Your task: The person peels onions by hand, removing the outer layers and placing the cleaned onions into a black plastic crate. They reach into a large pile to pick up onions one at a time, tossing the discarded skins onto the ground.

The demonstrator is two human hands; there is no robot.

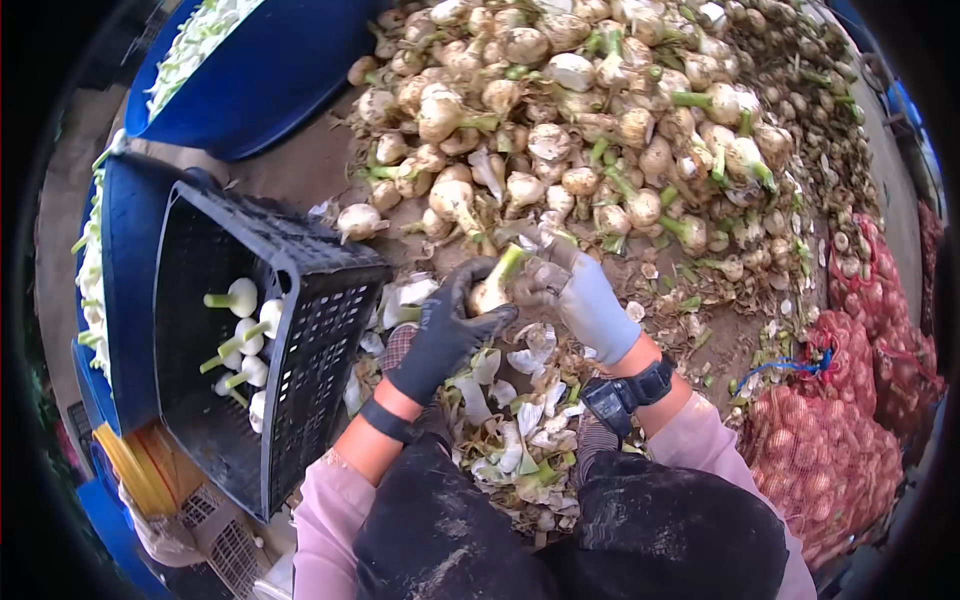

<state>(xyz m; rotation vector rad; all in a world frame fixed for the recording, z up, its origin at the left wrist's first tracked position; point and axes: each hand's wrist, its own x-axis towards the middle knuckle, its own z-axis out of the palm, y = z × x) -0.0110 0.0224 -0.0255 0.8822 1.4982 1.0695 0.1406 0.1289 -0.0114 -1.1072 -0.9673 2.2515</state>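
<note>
My left hand [450, 325], in a dark glove, is closed round a garlic bulb [489, 294] with a short green stem pointing up and right. Close against the bulb's right side is my right hand [580, 300], in a pale glove with soiled fingertips. Its fingers are bent together, and what they pinch, if anything, is hidden. Beneath both hands lie loose garlic skins [515, 430]. Just beyond them spreads a large heap of unpeeled garlic bulbs [550, 145], many with cut green stems.
At left a black plastic crate [335, 330] lies tilted, with several clean white bulbs [250, 335] inside. Blue tubs [270, 100] filled with white garlic stand behind and beside it. Red mesh sacks [820, 450] of bulbs are at right. My knees frame the skins below.
</note>
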